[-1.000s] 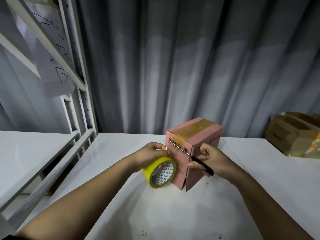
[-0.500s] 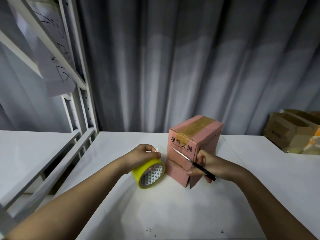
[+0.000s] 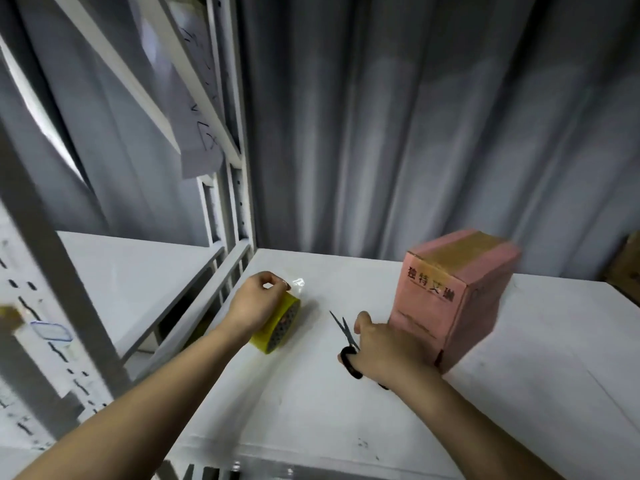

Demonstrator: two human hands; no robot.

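Observation:
A pink cardboard box [image 3: 453, 292] stands upright on the white table [image 3: 311, 410], its top sealed with brownish tape and dark characters printed on its front. My left hand [image 3: 254, 306] grips a yellow tape roll [image 3: 278, 327] that rests on the table left of the box, with a clear loose end of tape [image 3: 298, 283] sticking up by the fingers. My right hand [image 3: 388, 351] holds black-handled scissors [image 3: 346, 341], blades slightly apart and pointing away from me, just left of the box.
A white metal shelf rack [image 3: 225, 188] stands at the left, with a lower white shelf [image 3: 131, 268] beside the table and a hanging paper sheet [image 3: 201, 133]. Grey curtain [image 3: 415, 116] runs behind. A brown carton [image 3: 623, 271] peeks in at the far right edge.
Both hands have drawn away from the box: the tape roll went left and down onto the table, and the scissors left the box face. The view has swung left.

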